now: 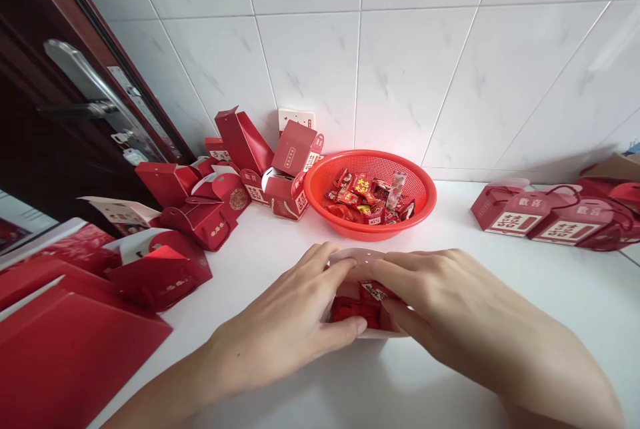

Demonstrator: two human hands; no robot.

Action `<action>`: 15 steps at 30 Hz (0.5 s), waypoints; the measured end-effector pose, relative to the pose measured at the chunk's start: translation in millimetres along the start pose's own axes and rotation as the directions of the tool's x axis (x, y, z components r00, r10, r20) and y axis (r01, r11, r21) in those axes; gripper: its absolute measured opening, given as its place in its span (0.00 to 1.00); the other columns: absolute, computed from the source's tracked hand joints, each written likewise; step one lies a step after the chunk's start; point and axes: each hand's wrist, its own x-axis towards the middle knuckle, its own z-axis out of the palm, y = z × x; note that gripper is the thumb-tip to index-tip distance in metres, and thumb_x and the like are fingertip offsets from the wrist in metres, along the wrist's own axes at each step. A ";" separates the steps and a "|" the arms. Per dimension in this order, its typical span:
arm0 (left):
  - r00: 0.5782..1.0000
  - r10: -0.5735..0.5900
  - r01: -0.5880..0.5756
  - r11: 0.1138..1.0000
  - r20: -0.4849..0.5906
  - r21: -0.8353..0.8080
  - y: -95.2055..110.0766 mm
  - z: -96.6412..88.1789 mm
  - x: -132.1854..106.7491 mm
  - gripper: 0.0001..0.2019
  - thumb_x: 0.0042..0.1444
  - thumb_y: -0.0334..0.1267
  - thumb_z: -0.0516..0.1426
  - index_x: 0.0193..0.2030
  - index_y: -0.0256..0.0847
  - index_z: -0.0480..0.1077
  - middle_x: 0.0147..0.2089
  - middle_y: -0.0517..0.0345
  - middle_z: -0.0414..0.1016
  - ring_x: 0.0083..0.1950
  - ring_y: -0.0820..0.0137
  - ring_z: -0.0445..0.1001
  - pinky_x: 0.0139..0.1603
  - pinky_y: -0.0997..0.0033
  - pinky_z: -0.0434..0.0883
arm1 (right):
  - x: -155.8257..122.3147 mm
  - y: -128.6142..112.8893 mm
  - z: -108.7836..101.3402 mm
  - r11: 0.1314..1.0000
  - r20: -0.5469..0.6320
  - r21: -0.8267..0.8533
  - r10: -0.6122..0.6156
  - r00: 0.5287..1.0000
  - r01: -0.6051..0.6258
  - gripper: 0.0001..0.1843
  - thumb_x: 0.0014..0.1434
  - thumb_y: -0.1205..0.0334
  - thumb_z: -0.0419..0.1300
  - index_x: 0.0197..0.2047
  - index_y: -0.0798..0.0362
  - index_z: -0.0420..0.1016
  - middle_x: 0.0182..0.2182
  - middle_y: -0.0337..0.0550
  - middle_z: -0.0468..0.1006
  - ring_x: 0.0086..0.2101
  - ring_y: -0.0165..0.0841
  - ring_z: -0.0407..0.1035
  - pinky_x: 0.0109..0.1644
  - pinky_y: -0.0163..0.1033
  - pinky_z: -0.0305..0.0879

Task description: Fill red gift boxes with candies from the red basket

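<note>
Between my hands stands a small open candy box, its pale inner flap raised at the far side. Red-wrapped candies lie inside it. My left hand grips the box's left side, thumb along the near edge and fingers at the far flap. On the other side my right hand holds the box's right side, with its fingers curled over the far flap and the thumb near the opening. Just beyond the box sits a red plastic basket with several wrapped candies in it.
Several red candy boxes, some open, crowd the left side of the white table. Large red boxes lie at the near left. Closed boxes with cord handles stand at the right, by the tiled wall. A door handle is at the far left.
</note>
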 end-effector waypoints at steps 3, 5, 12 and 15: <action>1.000 -0.014 0.014 1.000 0.014 -0.012 0.7 -0.7 -0.2 0.23 0.62 0.40 0.60 0.63 0.55 0.69 0.63 0.59 0.69 0.65 0.61 0.69 0.64 0.62 0.69 | 2.7 -1.8 12.0 1.000 0.021 -0.023 -0.007 1.000 0.007 0.10 0.64 0.73 0.56 0.42 0.52 0.75 0.32 0.42 0.78 0.28 0.33 0.69 0.31 0.36 0.59; 1.000 -0.013 0.013 1.000 0.019 -0.014 0.8 -0.7 -0.6 0.20 0.62 0.40 0.60 0.61 0.55 0.71 0.63 0.59 0.70 0.64 0.61 0.69 0.64 0.63 0.69 | 5.1 -4.1 14.6 1.000 0.035 0.004 -0.025 0.999 0.025 0.11 0.63 0.75 0.55 0.42 0.52 0.74 0.35 0.42 0.78 0.30 0.32 0.70 0.32 0.36 0.59; 1.000 0.015 -0.015 1.000 -0.001 -0.002 -1.8 1.8 -2.2 0.27 0.63 0.42 0.60 0.68 0.60 0.64 0.65 0.58 0.68 0.65 0.59 0.69 0.66 0.59 0.69 | 1.0 -3.3 0.8 0.997 0.088 0.058 -0.047 0.995 0.042 0.12 0.65 0.74 0.55 0.43 0.50 0.77 0.39 0.43 0.81 0.34 0.34 0.74 0.37 0.37 0.67; 0.999 0.035 -0.035 0.999 0.005 0.023 -1.9 2.4 -4.0 0.29 0.64 0.40 0.60 0.70 0.62 0.61 0.66 0.59 0.67 0.67 0.61 0.67 0.67 0.61 0.68 | -4.9 -2.8 -9.7 0.996 0.112 0.053 -0.080 0.990 0.074 0.13 0.65 0.74 0.56 0.41 0.49 0.79 0.41 0.43 0.82 0.36 0.35 0.76 0.40 0.37 0.69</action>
